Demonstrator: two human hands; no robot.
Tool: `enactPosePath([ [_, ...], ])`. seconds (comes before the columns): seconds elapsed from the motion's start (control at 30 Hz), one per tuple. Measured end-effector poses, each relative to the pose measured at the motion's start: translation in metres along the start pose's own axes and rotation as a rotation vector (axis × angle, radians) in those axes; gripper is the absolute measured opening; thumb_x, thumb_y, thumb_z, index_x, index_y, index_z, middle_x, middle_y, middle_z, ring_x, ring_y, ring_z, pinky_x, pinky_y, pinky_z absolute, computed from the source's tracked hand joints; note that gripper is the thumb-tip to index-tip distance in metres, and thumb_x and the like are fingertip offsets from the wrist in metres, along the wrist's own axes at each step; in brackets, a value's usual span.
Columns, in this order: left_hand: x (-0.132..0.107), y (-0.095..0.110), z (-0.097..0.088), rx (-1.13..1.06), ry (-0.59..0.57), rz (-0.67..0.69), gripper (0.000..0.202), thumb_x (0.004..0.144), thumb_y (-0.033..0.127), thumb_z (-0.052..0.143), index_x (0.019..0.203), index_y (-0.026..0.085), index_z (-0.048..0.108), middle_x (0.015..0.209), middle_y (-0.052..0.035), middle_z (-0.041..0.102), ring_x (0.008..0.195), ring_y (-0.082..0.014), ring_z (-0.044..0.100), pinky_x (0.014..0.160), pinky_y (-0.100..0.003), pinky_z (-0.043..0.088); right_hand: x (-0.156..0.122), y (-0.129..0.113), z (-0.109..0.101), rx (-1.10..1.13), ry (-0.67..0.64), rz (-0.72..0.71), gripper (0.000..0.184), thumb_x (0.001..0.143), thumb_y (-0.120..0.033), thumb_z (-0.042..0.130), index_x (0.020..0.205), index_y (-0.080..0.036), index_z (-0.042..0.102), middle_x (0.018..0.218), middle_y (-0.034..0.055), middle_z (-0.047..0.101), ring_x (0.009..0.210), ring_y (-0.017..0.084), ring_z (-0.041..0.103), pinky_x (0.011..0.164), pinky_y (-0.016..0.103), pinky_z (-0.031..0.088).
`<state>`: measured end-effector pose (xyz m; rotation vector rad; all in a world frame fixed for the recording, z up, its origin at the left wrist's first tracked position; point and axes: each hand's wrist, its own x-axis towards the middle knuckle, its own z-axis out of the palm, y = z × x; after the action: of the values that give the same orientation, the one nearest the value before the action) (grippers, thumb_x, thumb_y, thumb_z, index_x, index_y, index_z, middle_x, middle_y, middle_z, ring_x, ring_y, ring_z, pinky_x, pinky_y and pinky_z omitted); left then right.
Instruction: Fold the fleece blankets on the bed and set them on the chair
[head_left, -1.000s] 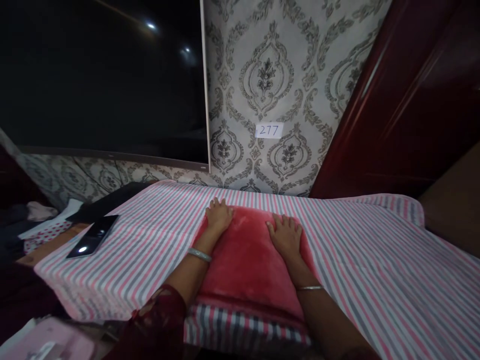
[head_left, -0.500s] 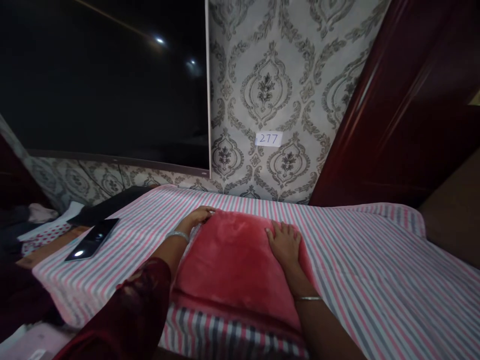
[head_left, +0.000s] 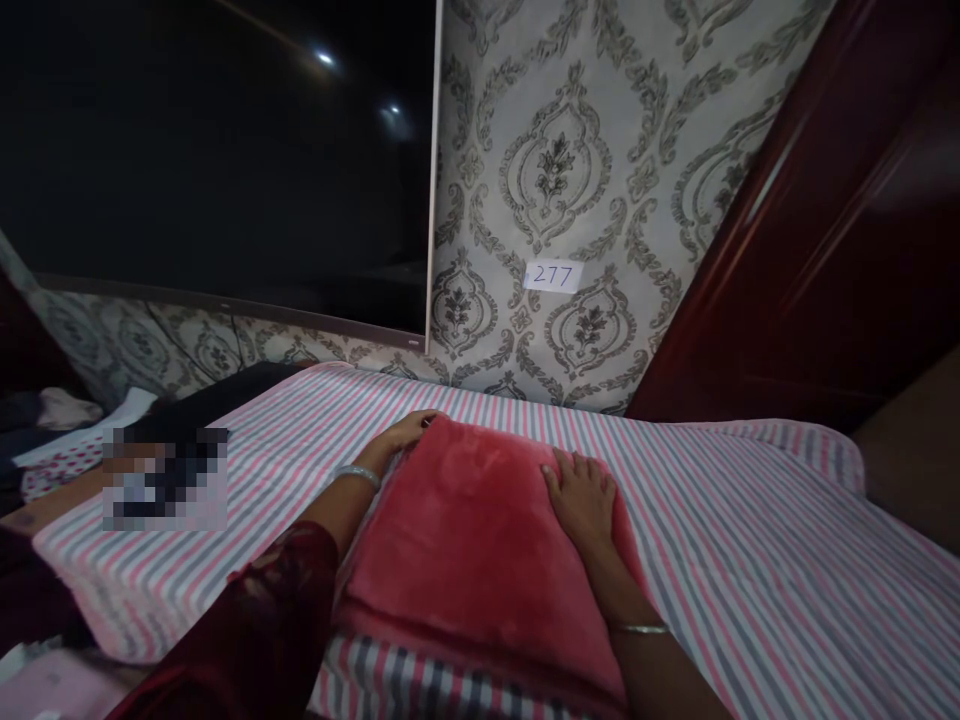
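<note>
A folded red plush blanket (head_left: pixel 480 540) lies on a striped cloth in front of me. At its far left corner, my left hand (head_left: pixel 409 432) is closed on the edge, its fingers bent around the corner and partly hidden. My right hand (head_left: pixel 585 500) lies flat near the blanket's right edge, palm down with the fingers apart. The blanket's top looks smooth, and a fold runs along its near side.
The pink, grey and white striped cloth (head_left: pixel 735 530) covers the table. A pixelated patch hides something at the left. Behind are a large dark television (head_left: pixel 225 160), a paper marked 277 (head_left: pixel 553 276) on patterned wallpaper, and a dark red panel (head_left: pixel 817 230).
The view has shifted slightly, so the wall paper sits farther right. Both hands keep their places on the blanket. The phone at the left is now covered by pixelation.
</note>
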<state>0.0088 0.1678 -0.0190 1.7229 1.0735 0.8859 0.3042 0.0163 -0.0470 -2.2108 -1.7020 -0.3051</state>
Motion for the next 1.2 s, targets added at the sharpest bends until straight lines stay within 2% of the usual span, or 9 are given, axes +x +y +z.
enactPosePath([
  [0.13, 0.008, -0.005, 0.011, 0.077, 0.180, 0.070, 0.014, 0.064, 0.028, 0.065, 0.069, 0.019, 0.056, 0.066, 0.0029, 0.057, 0.069, -0.0150, 0.052, 0.066, -0.026, 0.044, 0.000, 0.001, 0.000, -0.002, -0.015, -0.001, 0.055, 0.103, -0.047, 0.032, 0.148, -0.021, 0.051, 0.148, 0.0140, 0.052, 0.139, 0.035, 0.040, 0.112, 0.058, 0.027],
  [0.33, 0.004, -0.019, 0.006, 0.165, 0.372, 0.099, 0.010, 0.073, 0.031, 0.054, 0.075, 0.021, 0.052, 0.070, 0.0032, 0.054, 0.072, -0.0146, 0.048, 0.068, -0.025, 0.041, 0.000, 0.004, 0.003, -0.026, -0.004, -0.019, 0.054, 0.103, -0.046, 0.032, 0.147, -0.022, 0.051, 0.149, 0.0131, 0.051, 0.139, 0.035, 0.040, 0.112, 0.056, 0.027],
  [0.53, 0.001, -0.022, 0.001, 0.267, 0.319, 0.023, 0.013, 0.071, 0.029, 0.054, 0.076, 0.020, 0.060, 0.070, 0.0017, 0.061, 0.072, -0.0160, 0.053, 0.064, -0.025, 0.044, 0.001, 0.001, 0.001, -0.014, -0.029, 0.006, 0.052, 0.103, -0.046, 0.033, 0.148, -0.025, 0.050, 0.150, 0.0117, 0.050, 0.139, 0.033, 0.040, 0.113, 0.055, 0.024],
  [0.67, 0.001, 0.003, -0.014, 0.396, 0.237, -0.024, 0.021, 0.067, 0.027, 0.059, 0.084, 0.018, 0.069, 0.075, -0.0035, 0.070, 0.079, -0.0213, 0.064, 0.072, -0.030, 0.051, 0.002, -0.003, -0.007, 0.019, -0.032, 0.032, 0.052, 0.103, -0.046, 0.034, 0.147, -0.023, 0.051, 0.150, 0.0128, 0.050, 0.139, 0.034, 0.039, 0.114, 0.055, 0.022],
  [0.73, 0.000, 0.022, -0.017, 0.477, 0.233, -0.013, 0.032, 0.069, 0.027, 0.061, 0.097, 0.017, 0.072, 0.094, -0.0103, 0.075, 0.097, -0.0273, 0.068, 0.087, -0.036, 0.051, 0.002, -0.005, -0.011, 0.041, -0.037, 0.042, 0.052, 0.103, -0.047, 0.035, 0.147, -0.023, 0.051, 0.150, 0.0130, 0.049, 0.139, 0.035, 0.038, 0.114, 0.055, 0.021],
  [0.8, -0.005, 0.041, -0.007, 0.538, 0.219, 0.052, 0.045, 0.075, 0.031, 0.061, 0.116, 0.017, 0.069, 0.123, -0.0153, 0.070, 0.122, -0.0309, 0.060, 0.105, -0.042, 0.043, 0.002, -0.007, -0.014, 0.056, -0.043, 0.046, 0.053, 0.103, -0.047, 0.034, 0.147, -0.023, 0.051, 0.151, 0.0127, 0.049, 0.140, 0.034, 0.037, 0.114, 0.054, 0.021],
  [0.9, -0.025, 0.055, 0.028, 0.716, 0.083, 0.213, 0.060, 0.086, 0.045, 0.054, 0.139, 0.017, 0.057, 0.152, -0.0157, 0.050, 0.145, -0.0320, 0.039, 0.119, -0.050, 0.027, 0.002, -0.008, -0.016, 0.063, -0.047, 0.055, 0.053, 0.103, -0.049, 0.033, 0.147, -0.024, 0.050, 0.151, 0.0124, 0.048, 0.141, 0.034, 0.035, 0.115, 0.053, 0.020],
  [1.03, -0.061, 0.048, 0.072, 1.008, -0.035, 0.221, 0.067, 0.093, 0.057, 0.044, 0.149, 0.022, 0.047, 0.160, -0.0179, 0.037, 0.150, -0.0390, 0.027, 0.116, -0.066, 0.021, 0.009, -0.005, -0.021, 0.093, -0.093, 0.071, 0.057, 0.103, -0.050, 0.032, 0.153, -0.024, 0.042, 0.156, 0.0119, 0.043, 0.144, 0.032, 0.032, 0.116, 0.053, 0.018],
  [1.2, -0.078, 0.037, 0.083, 1.132, 0.017, 0.185, 0.069, 0.097, 0.058, 0.038, 0.155, 0.022, 0.038, 0.164, -0.0171, 0.029, 0.152, -0.0399, 0.021, 0.116, -0.067, 0.021, 0.015, 0.018, -0.025, 0.147, -0.176, 0.123, 0.055, 0.104, -0.051, 0.026, 0.151, -0.028, 0.044, 0.162, 0.0089, 0.034, 0.150, 0.033, 0.021, 0.116, 0.060, 0.021],
])
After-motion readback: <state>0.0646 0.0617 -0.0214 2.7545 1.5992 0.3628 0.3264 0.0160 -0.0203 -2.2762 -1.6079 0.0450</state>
